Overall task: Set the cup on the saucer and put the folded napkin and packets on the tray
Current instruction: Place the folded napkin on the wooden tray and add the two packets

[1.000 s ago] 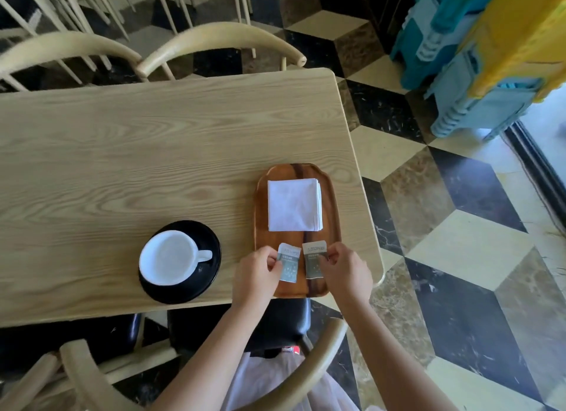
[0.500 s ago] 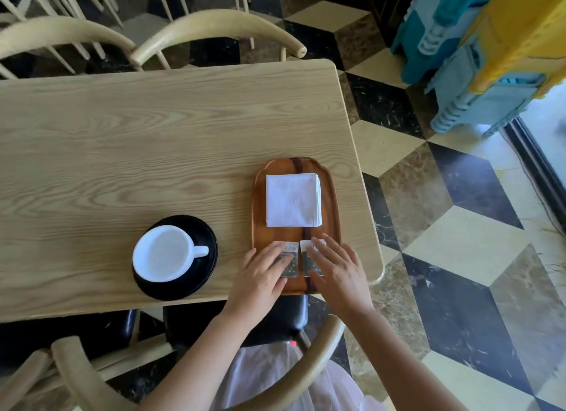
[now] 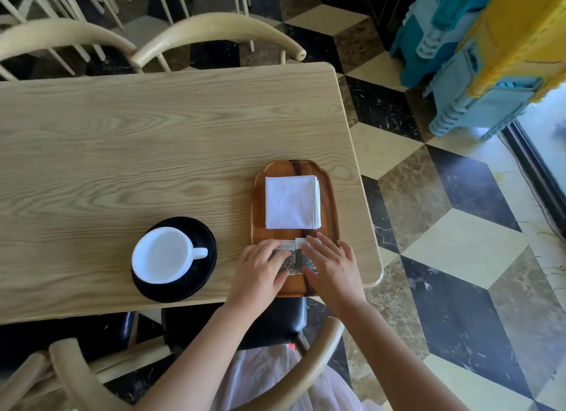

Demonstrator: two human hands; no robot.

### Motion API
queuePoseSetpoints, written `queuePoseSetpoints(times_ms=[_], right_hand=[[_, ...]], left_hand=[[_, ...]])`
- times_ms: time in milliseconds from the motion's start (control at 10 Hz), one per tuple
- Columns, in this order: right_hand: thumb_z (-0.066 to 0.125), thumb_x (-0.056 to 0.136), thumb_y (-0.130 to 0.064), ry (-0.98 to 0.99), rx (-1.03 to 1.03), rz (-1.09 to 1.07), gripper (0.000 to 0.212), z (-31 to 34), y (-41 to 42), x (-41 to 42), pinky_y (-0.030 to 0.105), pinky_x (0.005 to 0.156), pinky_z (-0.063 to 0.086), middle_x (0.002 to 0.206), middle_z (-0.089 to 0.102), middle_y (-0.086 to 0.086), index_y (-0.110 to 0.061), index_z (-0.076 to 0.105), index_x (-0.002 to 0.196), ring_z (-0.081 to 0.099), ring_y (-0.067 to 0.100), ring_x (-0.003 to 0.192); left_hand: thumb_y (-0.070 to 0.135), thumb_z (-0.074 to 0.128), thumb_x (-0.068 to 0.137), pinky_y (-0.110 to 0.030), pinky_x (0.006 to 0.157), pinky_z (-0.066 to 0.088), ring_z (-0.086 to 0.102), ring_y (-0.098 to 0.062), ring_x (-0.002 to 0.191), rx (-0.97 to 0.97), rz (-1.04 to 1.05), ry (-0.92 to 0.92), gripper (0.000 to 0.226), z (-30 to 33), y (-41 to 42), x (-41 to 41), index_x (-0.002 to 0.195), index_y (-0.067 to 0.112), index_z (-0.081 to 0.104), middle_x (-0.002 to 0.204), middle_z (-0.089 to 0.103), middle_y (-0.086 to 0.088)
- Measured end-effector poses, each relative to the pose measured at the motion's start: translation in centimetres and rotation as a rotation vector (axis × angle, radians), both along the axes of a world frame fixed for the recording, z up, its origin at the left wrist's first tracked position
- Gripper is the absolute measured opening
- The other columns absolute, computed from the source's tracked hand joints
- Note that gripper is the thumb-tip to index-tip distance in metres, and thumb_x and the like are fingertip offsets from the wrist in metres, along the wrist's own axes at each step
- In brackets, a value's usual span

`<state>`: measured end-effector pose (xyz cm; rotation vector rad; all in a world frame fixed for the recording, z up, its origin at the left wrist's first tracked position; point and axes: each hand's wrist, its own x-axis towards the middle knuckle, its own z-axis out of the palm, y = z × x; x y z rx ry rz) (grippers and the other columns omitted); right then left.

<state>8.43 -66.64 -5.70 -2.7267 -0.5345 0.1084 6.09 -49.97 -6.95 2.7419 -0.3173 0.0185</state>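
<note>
Pale wooden surface (image 3: 122, 153) carrying brown wooden tray (image 3: 258, 208); left hand (image 3: 260, 269), right hand (image 3: 332, 265) pressing flat, fingers spread, squaring two grey paper packets (image 3: 289, 257) below folded white napkin (image 3: 291, 202).

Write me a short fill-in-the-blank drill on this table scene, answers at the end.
1. The cup sits on a black ____.
2. The folded napkin lies on the wooden ____.
3. The left hand and right hand press flat on two ____.
4. The cup's handle points toward the ____.

Answers: saucer, tray, packets, tray

Single head camera looks steeply down, close over the table (image 3: 153, 141).
</note>
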Motion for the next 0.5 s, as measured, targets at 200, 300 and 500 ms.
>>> queuePoseSetpoints(times_ms=[200, 300, 500], right_hand=[[0.074, 0.074, -0.014, 0.013, 0.011, 0.003, 0.039, 0.1, 0.1, 0.1, 0.05, 0.102, 0.038, 0.123, 0.064, 0.006, -0.013, 0.065, 0.111, 0.052, 0.025, 0.123], [0.078, 0.067, -0.014, -0.035, 0.038, -0.03, 0.033, 1.3, 0.4, 0.4, 0.049, 0.095, 0.045, 0.111, 0.07, 0.007, -0.013, 0.069, 0.099, 0.061, 0.025, 0.111], [0.062, 0.083, -0.026, 0.01, -0.062, 0.079, 0.023, 7.0, 2.8, 3.4, 0.036, 0.091, 0.04, 0.104, 0.068, 0.003, -0.015, 0.066, 0.103, 0.062, 0.023, 0.097]], left_hand=[[0.019, 0.07, 0.076, -0.038, 0.094, 0.046, 0.056, -0.02, 0.112, -0.004, 0.0, 0.021, 0.033, 0.4, -0.2, 0.0, 0.107, 0.014, 0.064, 0.117, 0.061, -0.004], [0.019, 0.067, 0.077, -0.037, 0.092, 0.046, 0.058, -0.02, 0.109, -0.024, -0.001, -0.009, 0.033, 1.1, 0.0, 0.1, 0.109, 0.013, 0.063, 0.116, 0.062, -0.004], [0.019, 0.064, 0.08, -0.038, 0.078, 0.048, 0.066, -0.023, 0.087, 0.023, 0.034, 0.013, 0.028, 6.3, 1.8, 2.0, 0.107, 0.012, 0.063, 0.096, 0.069, -0.004]])
